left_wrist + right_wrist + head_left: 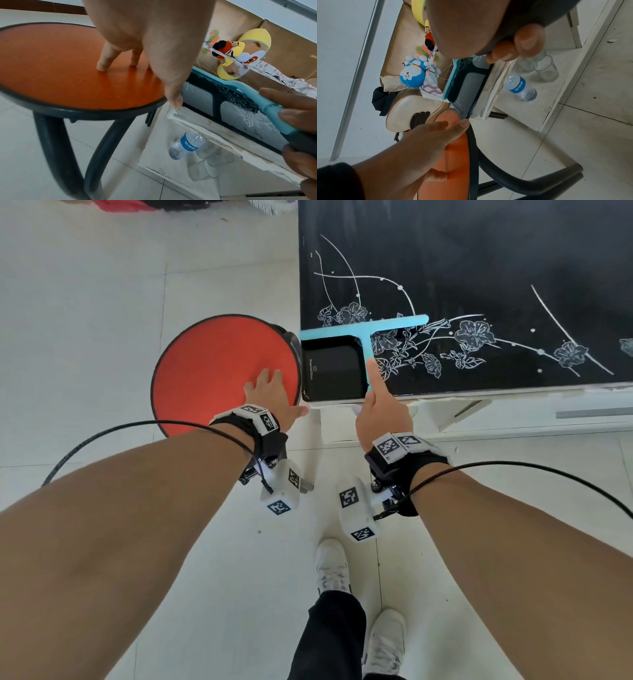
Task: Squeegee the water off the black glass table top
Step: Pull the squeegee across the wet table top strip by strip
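Observation:
A black glass table top (479, 251) with white flower drawings fills the upper right of the head view. A teal T-shaped squeegee (365, 329) lies blade-down near its near-left corner, the blade (221, 79) running crosswise. My right hand (380, 409) grips the squeegee's handle (278, 116) at the table's front edge, index finger stretched along it. My left hand (270, 395) rests flat with spread fingers on a round orange stool (219, 364) left of the table, thumb (175, 97) touching the table corner. The corner patch (334, 371) behind the blade looks smooth and dark.
The stool (60, 65) has black curved legs and stands against the table's left edge. Under the table a water bottle (186, 145) and clear glasses (546, 69) stand on a white shelf. Plush toys (412, 75) lie on a sofa beyond. My white shoes (332, 570) are on the tiled floor.

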Demonstrator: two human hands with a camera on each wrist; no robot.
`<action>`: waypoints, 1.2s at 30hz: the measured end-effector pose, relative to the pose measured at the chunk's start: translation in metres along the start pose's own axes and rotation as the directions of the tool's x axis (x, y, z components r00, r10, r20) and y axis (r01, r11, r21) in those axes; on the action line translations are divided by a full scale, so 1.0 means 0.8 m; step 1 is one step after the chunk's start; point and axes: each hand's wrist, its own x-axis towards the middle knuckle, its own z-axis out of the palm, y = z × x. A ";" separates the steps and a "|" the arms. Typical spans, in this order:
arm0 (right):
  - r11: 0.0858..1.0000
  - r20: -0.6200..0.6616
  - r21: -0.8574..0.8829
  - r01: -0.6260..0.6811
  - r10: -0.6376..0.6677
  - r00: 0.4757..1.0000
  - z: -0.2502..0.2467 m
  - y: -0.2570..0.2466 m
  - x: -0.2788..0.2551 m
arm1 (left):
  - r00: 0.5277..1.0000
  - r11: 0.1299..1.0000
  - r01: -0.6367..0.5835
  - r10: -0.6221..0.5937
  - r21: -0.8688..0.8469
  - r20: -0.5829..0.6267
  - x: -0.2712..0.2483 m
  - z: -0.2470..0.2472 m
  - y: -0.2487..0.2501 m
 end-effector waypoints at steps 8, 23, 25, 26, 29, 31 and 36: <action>0.999 0.083 -0.041 0.003 0.000 0.997 -0.015 0.030 -0.063 | 0.998 0.989 -0.031 0.022 0.145 0.064 -0.065 0.013 0.009; 0.991 0.327 -0.113 0.074 -0.033 0.945 -0.125 0.044 -0.107 | 0.980 0.998 -0.009 -0.002 0.058 0.198 -0.146 -0.042 0.056; 0.989 0.364 -0.130 0.064 -0.012 0.931 -0.148 0.042 -0.110 | 0.980 0.997 -0.026 0.010 0.077 0.201 -0.147 -0.055 0.067; 0.989 0.379 -0.141 0.049 0.008 0.925 -0.158 0.040 -0.110 | 0.979 0.996 -0.042 0.025 0.081 0.204 -0.146 -0.062 0.072; 0.978 0.390 -0.207 0.035 0.050 0.920 -0.177 0.033 -0.100 | 0.976 0.990 -0.089 0.065 0.107 0.210 -0.140 -0.081 0.086; 0.970 0.384 -0.241 0.038 0.059 0.922 -0.194 0.020 -0.092 | 0.975 0.989 -0.119 0.099 0.092 0.199 -0.134 -0.099 0.097; 0.964 0.274 -0.261 0.053 0.022 0.962 -0.245 -0.027 -0.065 | 0.973 0.986 -0.166 0.165 -0.005 0.162 -0.100 -0.159 0.116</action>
